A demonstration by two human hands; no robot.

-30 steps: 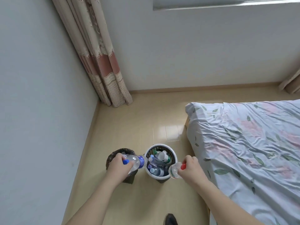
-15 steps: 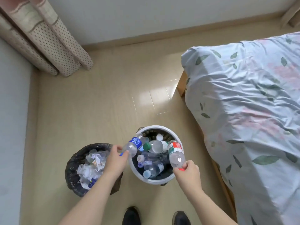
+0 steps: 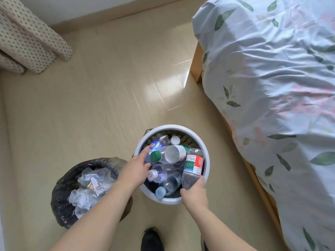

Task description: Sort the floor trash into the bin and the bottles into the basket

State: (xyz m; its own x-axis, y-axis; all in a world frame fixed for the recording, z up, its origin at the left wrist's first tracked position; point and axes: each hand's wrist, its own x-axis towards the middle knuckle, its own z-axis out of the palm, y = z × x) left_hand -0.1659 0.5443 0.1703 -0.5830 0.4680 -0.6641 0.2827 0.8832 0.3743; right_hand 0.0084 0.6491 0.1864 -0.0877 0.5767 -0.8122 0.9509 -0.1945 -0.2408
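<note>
A white-rimmed basket [image 3: 207, 156] stands on the floor and holds several clear plastic bottles. My left hand [image 3: 135, 168] reaches over its left rim and holds the neck end of a blue-labelled bottle [image 3: 157, 144], which lies on the pile inside. My right hand [image 3: 194, 193] grips the cap end of a bottle with a red and green label [image 3: 193, 163], tilted over the basket's right side with its base pointing in. Left of the basket is a bin lined with a black bag [image 3: 60, 189], filled with crumpled paper [image 3: 85, 195].
A bed with a leaf-patterned sheet [image 3: 272, 87] and a wooden frame runs close along the right of the basket. Dotted curtains [image 3: 27, 33] hang at the top left by the wall. My dark shoe [image 3: 151, 240] is just below the basket. Beige floor stretches beyond.
My view has tipped down and closer over the containers. Both hands have moved further over the basket, and the blue-labelled bottle now lies on the pile inside.
</note>
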